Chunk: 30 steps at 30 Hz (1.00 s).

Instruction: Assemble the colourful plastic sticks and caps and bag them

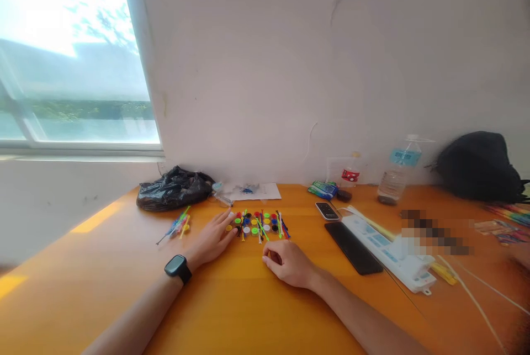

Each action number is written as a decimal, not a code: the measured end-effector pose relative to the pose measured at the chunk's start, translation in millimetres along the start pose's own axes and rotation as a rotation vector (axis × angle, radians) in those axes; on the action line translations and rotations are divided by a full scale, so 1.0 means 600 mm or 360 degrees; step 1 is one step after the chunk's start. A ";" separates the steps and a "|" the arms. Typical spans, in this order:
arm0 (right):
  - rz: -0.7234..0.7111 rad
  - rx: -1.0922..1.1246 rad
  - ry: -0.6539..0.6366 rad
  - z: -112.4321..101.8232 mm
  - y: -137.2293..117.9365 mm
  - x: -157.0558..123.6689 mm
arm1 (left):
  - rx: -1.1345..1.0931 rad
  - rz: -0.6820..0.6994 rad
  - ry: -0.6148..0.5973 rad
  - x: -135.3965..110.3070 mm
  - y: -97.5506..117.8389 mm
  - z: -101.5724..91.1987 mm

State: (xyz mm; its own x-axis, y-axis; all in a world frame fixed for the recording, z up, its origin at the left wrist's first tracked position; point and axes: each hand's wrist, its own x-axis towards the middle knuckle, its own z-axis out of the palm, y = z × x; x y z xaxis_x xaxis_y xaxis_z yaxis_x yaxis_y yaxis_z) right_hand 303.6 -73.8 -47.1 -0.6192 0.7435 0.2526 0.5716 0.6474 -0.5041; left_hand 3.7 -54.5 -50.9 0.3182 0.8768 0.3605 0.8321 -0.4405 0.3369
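Seems to be arranging discs (254, 231) and sticks (263, 229) at the frame's centre, with left hand (214, 236) extended, fingers spread, and right hand (290, 263) loosely curled below; cannot tell around what. Would probably need uncurled right fingers for picking.

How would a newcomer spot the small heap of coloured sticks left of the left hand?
On the orange-brown table, find the black plastic bag near the window. Closer in, left of the left hand, lies the heap of coloured sticks. Unlike the rowed discs on that hand's other side, it is a jumbled bundle lying apart.
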 end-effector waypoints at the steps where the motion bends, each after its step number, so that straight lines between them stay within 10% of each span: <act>1: 0.0003 -0.0005 -0.0004 0.000 0.000 0.000 | 0.0006 -0.0008 -0.0010 0.001 0.000 0.000; 30: -0.0007 -0.0025 -0.0023 -0.004 -0.005 0.003 | -0.0027 0.0121 -0.0075 0.006 -0.020 0.023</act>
State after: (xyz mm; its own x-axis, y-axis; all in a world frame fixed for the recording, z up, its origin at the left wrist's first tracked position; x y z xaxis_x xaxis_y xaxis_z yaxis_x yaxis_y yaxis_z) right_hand 301.7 -73.9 -43.2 -0.6294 0.7383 0.2426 0.5774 0.6532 -0.4899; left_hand 1.4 -43.4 -65.4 0.4014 0.8486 0.3447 0.7972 -0.5090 0.3248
